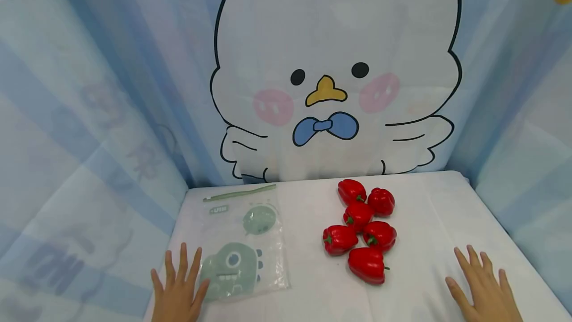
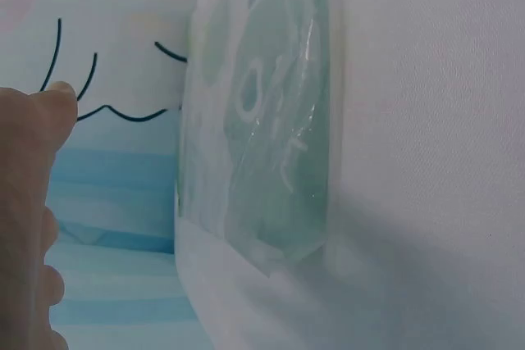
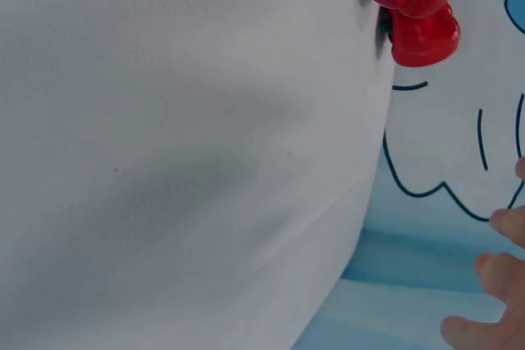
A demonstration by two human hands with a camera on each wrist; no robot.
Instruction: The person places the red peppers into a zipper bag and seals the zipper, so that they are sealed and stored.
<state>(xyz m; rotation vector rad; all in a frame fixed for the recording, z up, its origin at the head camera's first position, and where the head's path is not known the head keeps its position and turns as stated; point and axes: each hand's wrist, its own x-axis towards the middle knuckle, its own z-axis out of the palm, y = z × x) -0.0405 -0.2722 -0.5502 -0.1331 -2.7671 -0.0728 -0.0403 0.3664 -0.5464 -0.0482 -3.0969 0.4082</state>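
My left hand is spread with straight fingers at the front left, its thumb side overlapping the edge of a clear zip bag in the head view. Green cartoon prints and a green zip strip mark the bag, which lies flat and also shows in the left wrist view. Several shiny red bell peppers lie in a cluster right of the bag. Off to their right, my right hand has its fingers spread and holds nothing. Two red bell peppers show at the top of the right wrist view.
A white-covered table carries everything. Behind it hangs a blue and white curtain with a large cartoon chick, and similar cloth walls close in both sides.
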